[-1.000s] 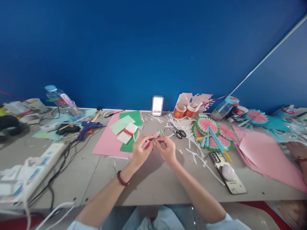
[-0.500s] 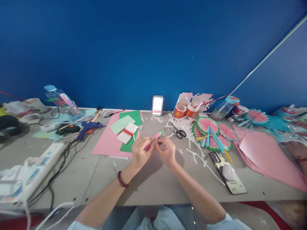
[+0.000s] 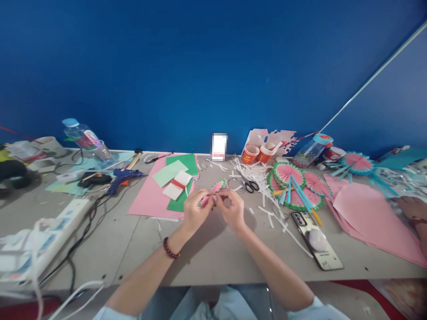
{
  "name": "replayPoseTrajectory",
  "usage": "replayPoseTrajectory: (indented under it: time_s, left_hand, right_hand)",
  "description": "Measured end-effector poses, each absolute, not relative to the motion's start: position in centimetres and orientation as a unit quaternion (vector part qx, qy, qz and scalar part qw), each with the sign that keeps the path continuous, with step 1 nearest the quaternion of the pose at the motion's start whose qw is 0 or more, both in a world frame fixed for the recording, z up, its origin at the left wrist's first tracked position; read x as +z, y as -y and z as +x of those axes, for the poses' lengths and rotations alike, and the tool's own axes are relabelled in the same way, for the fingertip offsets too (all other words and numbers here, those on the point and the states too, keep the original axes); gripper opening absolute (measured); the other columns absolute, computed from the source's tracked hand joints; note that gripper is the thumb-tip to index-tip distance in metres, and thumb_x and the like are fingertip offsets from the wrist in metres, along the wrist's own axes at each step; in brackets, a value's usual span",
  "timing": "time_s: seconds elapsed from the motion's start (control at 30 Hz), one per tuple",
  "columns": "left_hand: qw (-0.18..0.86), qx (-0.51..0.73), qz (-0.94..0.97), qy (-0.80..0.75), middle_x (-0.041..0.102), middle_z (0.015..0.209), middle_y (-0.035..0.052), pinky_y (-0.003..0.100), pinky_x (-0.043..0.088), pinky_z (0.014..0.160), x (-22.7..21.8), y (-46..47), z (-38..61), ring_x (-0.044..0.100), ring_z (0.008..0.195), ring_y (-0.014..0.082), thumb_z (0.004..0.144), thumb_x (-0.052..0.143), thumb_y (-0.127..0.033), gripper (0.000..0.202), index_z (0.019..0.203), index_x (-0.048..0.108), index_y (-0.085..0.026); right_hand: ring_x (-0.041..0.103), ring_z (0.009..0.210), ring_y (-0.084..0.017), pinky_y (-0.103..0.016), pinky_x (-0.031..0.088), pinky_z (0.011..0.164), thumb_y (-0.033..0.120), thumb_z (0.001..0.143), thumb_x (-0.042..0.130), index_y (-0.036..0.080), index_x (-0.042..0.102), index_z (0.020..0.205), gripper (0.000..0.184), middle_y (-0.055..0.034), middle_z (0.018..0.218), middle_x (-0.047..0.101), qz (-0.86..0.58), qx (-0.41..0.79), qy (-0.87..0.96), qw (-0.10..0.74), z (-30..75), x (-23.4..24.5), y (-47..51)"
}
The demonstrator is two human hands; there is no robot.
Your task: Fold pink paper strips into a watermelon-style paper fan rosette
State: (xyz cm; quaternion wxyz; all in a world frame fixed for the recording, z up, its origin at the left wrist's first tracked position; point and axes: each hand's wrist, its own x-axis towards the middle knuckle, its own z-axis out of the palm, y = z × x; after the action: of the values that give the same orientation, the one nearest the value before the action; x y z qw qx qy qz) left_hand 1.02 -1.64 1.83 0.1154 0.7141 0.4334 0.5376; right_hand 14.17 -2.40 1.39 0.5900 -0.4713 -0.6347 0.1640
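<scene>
Both hands meet above the middle of the table, fingertips pinched close together. My left hand (image 3: 197, 210) is closed on a small pleated paper piece (image 3: 219, 184), pink with a green, white-flecked edge like a watermelon slice. My right hand (image 3: 232, 209) pinches at the same spot; fingers hide most of the paper there. Some of the pink and green also shows inside my left hand, and I cannot tell whether it is one piece. Beyond my left hand lie green sheets (image 3: 187, 163) and a white packet with a red band (image 3: 177, 186) on pink paper (image 3: 143, 202).
Black scissors (image 3: 251, 186), white paper strips (image 3: 267, 189) and watermelon paper fans (image 3: 289, 174) lie to the right. A phone (image 3: 318, 242) is nearer me. Red paper cups (image 3: 250, 154) stand behind. Left are a blue glue gun (image 3: 122, 178) and power strip (image 3: 50, 240). Another person's hand (image 3: 412, 209) rests far right.
My hands stay in nearly the same place, while the paper between them has turned so its green edge shows by my left hand. The other person's hand has moved slightly at the right.
</scene>
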Motion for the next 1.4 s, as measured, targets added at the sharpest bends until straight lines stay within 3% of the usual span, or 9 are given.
replayPoseTrajectory:
  time_s: [0.87, 1.17, 1.4]
  left_hand:
    - [0.043, 0.544, 0.724, -0.422, 0.067, 0.074, 0.0026, 0.028, 0.049, 0.069, 1.4, 1.6, 1.0, 0.062, 0.072, 0.0157, 0.083, 0.057, -0.020, 0.005, 0.079, 0.061, -0.020]
    - [0.126, 0.549, 0.684, -0.464, 0.066, 0.073, 0.0021, 0.026, 0.048, 0.064, 1.6, 1.1, 0.7, 0.059, 0.066, 0.0140, 0.081, 0.059, -0.024, 0.008, 0.076, 0.062, -0.020]
    - [0.270, 0.570, 0.560, -0.538, 0.065, 0.068, 0.0000, 0.021, 0.043, 0.051, 0.8, -0.5, 0.0, 0.054, 0.054, 0.0105, 0.073, 0.060, -0.025, 0.008, 0.071, 0.064, -0.018]
  right_hand:
    - [0.056, 0.063, -0.014, -0.027, 0.048, 0.063, 0.020, 0.081, 0.057, 0.022, 0.062, 0.074, 0.010, -0.0012, 0.072, 0.065, -0.468, 0.160, 0.654, 0.573, 14.0, 1.0, 2.4]
    - [0.055, 0.065, -0.014, -0.027, 0.046, 0.064, 0.020, 0.080, 0.054, 0.020, 0.060, 0.075, 0.008, -0.0014, 0.072, 0.062, -0.497, 0.184, 0.611, 0.588, 14.4, 1.4, 2.2]
    - [0.058, 0.064, -0.014, -0.025, 0.047, 0.060, 0.034, 0.081, 0.057, 0.018, 0.058, 0.081, 0.016, -0.0010, 0.070, 0.061, -0.492, 0.360, 0.486, 0.626, 14.9, 0.0, 1.2]
